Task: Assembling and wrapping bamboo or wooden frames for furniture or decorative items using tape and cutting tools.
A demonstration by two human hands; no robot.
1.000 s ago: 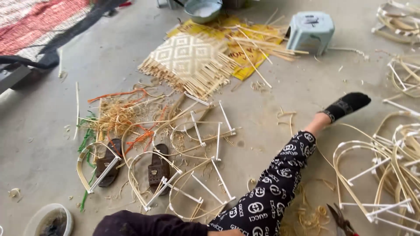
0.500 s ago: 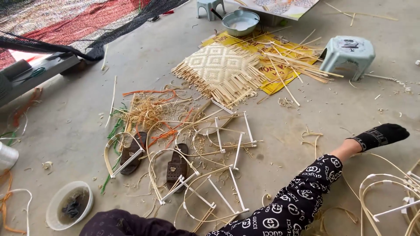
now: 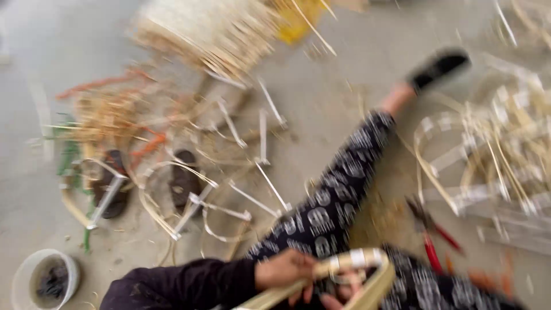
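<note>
The picture is heavily blurred. My left hand (image 3: 285,268), on a dark-sleeved arm coming from the lower left, grips a bent pale cane strip (image 3: 367,261) that forms a taped loop over my lap. A few fingers of my right hand (image 3: 344,290) show just under the loop, touching it; their grip is unclear. My leg in black patterned trousers (image 3: 338,195) stretches up and right to a black-socked foot (image 3: 439,68).
Red-handled pliers (image 3: 434,241) lie on the floor right of my leg. Stacked cane frames (image 3: 505,149) fill the right side. Loose loops, two dark sandals (image 3: 183,181), coloured strips and a woven mat (image 3: 212,28) lie on the left. A white bucket (image 3: 43,281) stands at the lower left.
The view has swung down and to the right with strong blur. My left hand holding the cane loop has come into view at the bottom, and the red pliers show again.
</note>
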